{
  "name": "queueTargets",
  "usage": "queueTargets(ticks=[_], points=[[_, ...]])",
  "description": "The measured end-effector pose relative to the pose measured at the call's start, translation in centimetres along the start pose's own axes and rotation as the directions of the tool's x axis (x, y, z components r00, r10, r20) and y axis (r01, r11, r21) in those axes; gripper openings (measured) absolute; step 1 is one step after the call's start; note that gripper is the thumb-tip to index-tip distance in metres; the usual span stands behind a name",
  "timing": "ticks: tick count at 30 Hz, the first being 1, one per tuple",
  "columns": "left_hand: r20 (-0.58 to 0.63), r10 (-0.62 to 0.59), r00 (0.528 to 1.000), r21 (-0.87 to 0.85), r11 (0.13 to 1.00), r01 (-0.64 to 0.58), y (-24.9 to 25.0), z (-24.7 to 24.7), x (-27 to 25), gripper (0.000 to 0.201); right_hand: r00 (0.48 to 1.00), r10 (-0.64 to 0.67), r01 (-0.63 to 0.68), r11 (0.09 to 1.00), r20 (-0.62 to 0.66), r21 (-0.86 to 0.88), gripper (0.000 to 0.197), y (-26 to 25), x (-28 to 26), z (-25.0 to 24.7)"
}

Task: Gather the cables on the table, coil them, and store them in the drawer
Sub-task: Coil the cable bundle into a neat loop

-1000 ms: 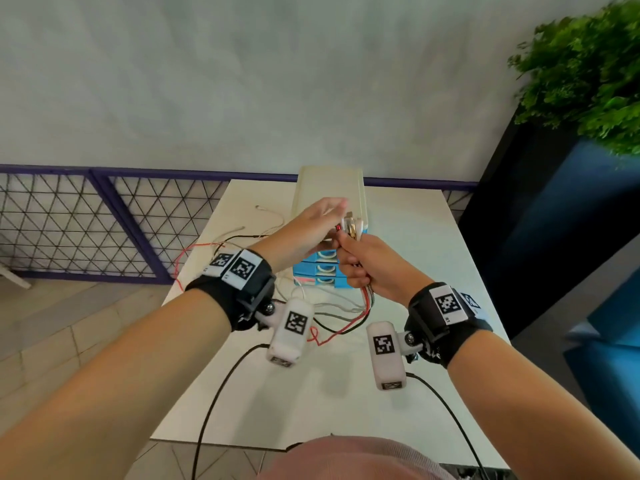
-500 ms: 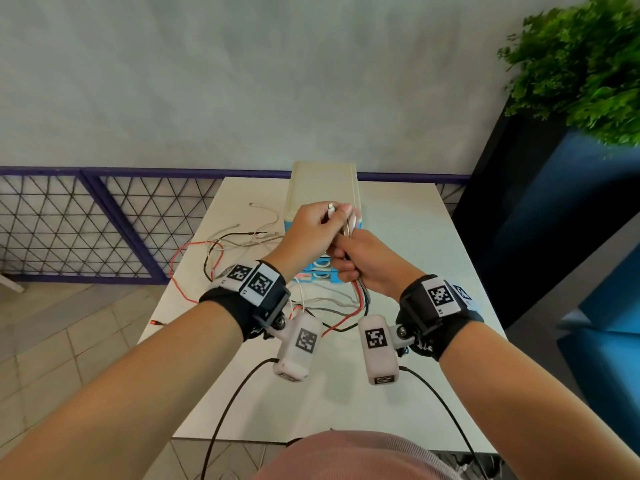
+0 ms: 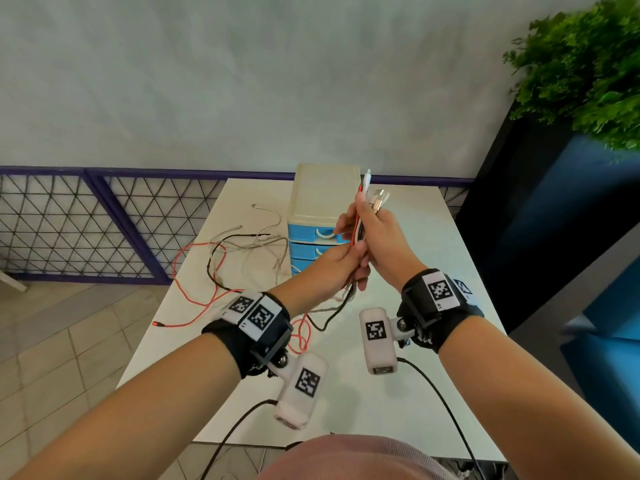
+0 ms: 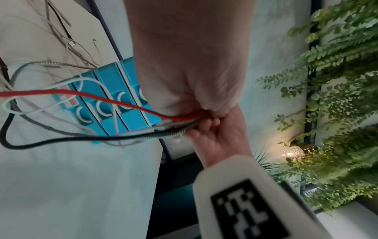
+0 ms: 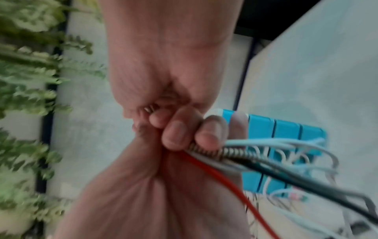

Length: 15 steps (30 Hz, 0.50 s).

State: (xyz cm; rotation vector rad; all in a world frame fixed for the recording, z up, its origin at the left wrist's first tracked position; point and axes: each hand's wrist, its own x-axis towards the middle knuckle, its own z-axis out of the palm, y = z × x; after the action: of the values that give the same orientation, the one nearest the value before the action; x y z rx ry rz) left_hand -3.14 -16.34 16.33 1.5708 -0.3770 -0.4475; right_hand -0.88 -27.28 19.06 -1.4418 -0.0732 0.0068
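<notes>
Several cables, a red one point(image 3: 194, 271), a black one point(image 3: 214, 268) and pale grey ones point(image 3: 266, 239), trail from the table's left side up into a bundle point(image 3: 358, 233) held over the table. My right hand point(image 3: 379, 233) grips the bundle near its top, and the plugs point(image 3: 375, 195) stick up above the fist. My left hand point(image 3: 334, 268) grips the same bundle just below. The left wrist view shows the red cable point(image 4: 102, 98) and the black cable point(image 4: 61, 142) running into my left hand point(image 4: 196, 97). In the right wrist view my right hand's fingers point(image 5: 175, 134) curl round a metal-wound cable point(image 5: 231, 153).
A small drawer unit point(image 3: 322, 199) with a beige top and blue drawers, all closed, stands at the back middle of the white table point(image 3: 433, 258). A purple mesh fence point(image 3: 86, 220) lies to the left and a dark planter with greenery point(image 3: 588, 64) to the right.
Both hands rose with the bundle. My right hand now holds it at the top under the plugs, and my left hand has dropped from the plug ends to below the right.
</notes>
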Motion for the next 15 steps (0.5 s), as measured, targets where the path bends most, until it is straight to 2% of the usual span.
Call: queueTargets(ticks=[1,3,6,9,12,15], points=[[-0.051,0.012,0.999,0.04,0.999,-0.01,-0.1,0.2,0.1,0.037,0.999,0.047,-0.049,0.99,0.015,0.133,0.037,0.2,-0.2,0.2],[-0.074,0.043,0.996,0.1,0.994,-0.036,-0.1,0.2,0.0,0.038,0.994,0.106,-0.103,0.96,0.001,0.259,0.037,0.7,-0.4,0.4],[0.086,0.044,0.995,0.247,0.967,-0.064,-0.2,-0.3,-0.7,0.051,0.993,0.11,-0.085,0.911,-0.039,0.402,0.041,0.2,0.0,0.1],[0.207,-0.082,0.975,0.346,0.938,0.005,-0.8,-1.3,-1.8,0.055,0.995,0.096,-0.063,0.82,-0.029,0.568,0.041,-0.9,1.4,-1.7],[0.216,-0.156,0.964,0.315,0.946,0.082,-1.4,-2.5,-2.4,0.048,0.988,0.151,-0.136,0.791,0.025,0.597,0.041,-1.5,2.4,-3.6],[0.172,-0.146,0.974,0.466,0.883,0.05,-1.3,-4.3,-1.6,0.049,0.945,0.267,-0.323,0.843,0.187,0.431,0.038,-1.3,1.7,-3.9]])
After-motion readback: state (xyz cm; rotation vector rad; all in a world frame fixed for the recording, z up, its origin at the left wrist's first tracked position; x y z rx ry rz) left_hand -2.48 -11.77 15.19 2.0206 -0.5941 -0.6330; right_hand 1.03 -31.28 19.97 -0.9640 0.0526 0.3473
